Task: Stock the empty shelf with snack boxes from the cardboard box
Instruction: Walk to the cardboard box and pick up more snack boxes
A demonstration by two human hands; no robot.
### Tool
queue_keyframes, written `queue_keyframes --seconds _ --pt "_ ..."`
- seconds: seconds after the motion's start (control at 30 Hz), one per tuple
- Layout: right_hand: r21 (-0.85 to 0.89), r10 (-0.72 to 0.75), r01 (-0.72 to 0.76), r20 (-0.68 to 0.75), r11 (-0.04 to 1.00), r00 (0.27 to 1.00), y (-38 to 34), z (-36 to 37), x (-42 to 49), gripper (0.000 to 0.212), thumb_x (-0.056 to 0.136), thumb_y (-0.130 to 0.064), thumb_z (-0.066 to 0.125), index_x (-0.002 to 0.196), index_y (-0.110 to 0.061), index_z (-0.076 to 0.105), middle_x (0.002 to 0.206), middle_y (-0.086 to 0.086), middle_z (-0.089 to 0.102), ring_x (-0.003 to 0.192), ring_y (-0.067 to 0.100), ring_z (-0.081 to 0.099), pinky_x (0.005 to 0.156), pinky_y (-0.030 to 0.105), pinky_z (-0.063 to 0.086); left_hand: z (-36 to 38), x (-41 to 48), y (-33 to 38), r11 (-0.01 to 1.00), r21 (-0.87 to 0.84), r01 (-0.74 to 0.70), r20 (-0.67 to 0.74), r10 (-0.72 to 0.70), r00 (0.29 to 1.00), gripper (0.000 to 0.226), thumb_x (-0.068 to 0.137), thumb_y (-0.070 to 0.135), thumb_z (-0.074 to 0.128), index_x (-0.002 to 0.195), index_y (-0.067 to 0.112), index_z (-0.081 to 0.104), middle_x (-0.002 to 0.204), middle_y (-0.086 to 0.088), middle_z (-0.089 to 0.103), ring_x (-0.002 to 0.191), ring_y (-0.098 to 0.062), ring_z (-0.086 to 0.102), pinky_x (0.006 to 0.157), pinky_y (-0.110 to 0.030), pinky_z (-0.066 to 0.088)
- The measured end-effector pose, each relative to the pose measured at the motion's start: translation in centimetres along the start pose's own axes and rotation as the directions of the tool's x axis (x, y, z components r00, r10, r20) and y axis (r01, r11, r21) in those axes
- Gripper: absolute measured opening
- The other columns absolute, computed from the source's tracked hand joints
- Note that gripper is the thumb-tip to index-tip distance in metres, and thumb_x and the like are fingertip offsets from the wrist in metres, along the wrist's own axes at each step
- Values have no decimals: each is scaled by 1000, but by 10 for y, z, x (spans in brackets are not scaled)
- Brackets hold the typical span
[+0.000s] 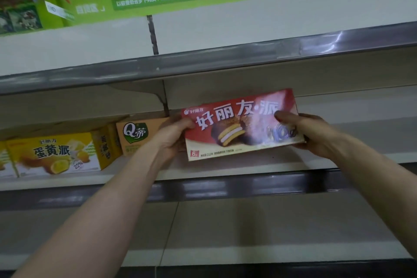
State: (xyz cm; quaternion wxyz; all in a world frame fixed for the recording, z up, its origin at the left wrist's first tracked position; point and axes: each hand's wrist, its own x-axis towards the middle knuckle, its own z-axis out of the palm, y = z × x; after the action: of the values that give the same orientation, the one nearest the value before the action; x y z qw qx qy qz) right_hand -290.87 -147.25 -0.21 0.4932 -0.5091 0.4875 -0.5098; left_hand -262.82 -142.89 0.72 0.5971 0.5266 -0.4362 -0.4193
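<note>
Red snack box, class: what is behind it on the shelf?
The pale back panel shows above and beside the red snack box, which the left hand and right hand hold. The space behind it is covered.

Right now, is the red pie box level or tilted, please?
Tilted: the red pie box slopes up rightward, its ends held by the left hand and right hand.

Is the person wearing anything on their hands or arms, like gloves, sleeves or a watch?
No. Both the left hand and the right hand are bare, without gloves, and no ring shows. The left forearm and right forearm are bare too: no sleeve, watch or bracelet reaches into view.
</note>
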Motion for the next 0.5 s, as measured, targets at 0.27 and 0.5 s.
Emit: queue_keyframes --seconds 0.27,0.5 --pt "-351 -19 50 92 935 996 -1 -9 7 34 76 -23 79 104 -23 59 94 -4 67 86 13 60 82 37 44 25 8 -3 966 259 15 30 -24 999 23 82 10 74 92 20 56 99 -8 70 88 -26 69 86 -47 56" --pt "-319 -153 167 69 933 986 4 -7 18 42 80 -15 76 116 -18 55 91 -3 63 71 5 56 55 20 40 55 30 -11 840 527 -131 -65 193 979 97 80 17 78 153 24 15 146 -11 44 121 -28 56 89 -37 53"
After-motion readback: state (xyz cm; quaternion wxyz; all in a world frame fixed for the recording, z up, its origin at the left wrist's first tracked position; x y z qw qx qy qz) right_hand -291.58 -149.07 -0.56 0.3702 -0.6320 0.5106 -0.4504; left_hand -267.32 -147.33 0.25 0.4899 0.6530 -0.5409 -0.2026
